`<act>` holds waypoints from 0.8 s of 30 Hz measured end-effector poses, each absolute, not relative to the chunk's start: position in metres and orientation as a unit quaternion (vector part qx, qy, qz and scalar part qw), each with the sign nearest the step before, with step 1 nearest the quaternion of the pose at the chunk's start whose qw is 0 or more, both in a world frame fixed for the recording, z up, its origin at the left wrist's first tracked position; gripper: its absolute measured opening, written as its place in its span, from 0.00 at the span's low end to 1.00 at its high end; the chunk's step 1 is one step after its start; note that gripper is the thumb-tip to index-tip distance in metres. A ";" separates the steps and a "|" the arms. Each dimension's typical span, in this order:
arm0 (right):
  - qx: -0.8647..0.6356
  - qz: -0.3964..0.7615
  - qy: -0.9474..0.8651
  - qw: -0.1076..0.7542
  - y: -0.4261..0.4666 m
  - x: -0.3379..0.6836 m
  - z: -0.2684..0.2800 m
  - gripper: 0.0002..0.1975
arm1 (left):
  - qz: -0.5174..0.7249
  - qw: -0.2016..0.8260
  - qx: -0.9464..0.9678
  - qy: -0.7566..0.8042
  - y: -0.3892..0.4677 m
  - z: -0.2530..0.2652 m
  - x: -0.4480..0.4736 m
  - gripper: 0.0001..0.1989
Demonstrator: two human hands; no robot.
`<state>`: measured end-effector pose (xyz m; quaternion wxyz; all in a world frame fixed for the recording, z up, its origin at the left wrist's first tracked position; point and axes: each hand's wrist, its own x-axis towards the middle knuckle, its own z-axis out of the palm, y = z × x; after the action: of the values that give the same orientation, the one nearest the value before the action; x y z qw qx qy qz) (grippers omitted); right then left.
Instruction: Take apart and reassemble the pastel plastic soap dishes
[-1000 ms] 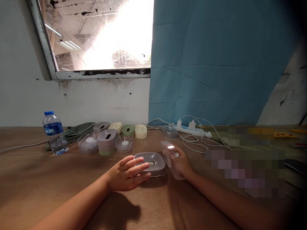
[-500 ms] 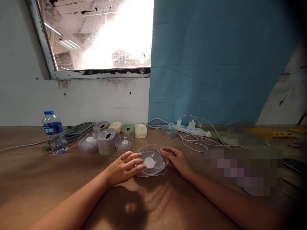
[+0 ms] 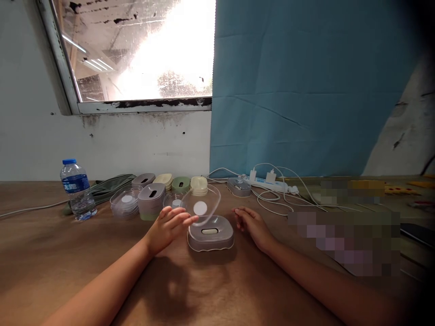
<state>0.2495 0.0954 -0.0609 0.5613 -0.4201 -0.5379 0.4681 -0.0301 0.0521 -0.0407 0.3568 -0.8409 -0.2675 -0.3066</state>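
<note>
My left hand holds a clear plastic lid by its lower left edge. The lid is raised and tilted, with a round white disc on it. Just below, a grey-mauve soap-dish-like box rests on the table with a thin clear wavy-edged rim around its base. A pale bar shows through the oval slot in its top. My right hand hovers to the right of the box, its fingers loosely bent and apart from it, with nothing visible in them.
At the back stand stacked mauve boxes, stacked clear lids, cream pieces and a green box. A water bottle is at the left. A grey box, a power strip and cables lie at the back right.
The clear lid has come up off the mauve box and swung left and upward in my left hand. My right hand has let go of the lid's right edge.
</note>
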 end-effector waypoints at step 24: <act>-0.423 0.387 -0.643 0.508 0.087 0.247 -0.056 0.12 | -0.246 0.215 -0.803 -0.498 0.079 -0.050 -0.054 0.25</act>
<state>0.2471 0.0869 -0.0561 0.5084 -0.4227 -0.6428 0.3867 -0.0544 0.0793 -0.0499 0.2151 -0.8031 -0.4981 -0.2464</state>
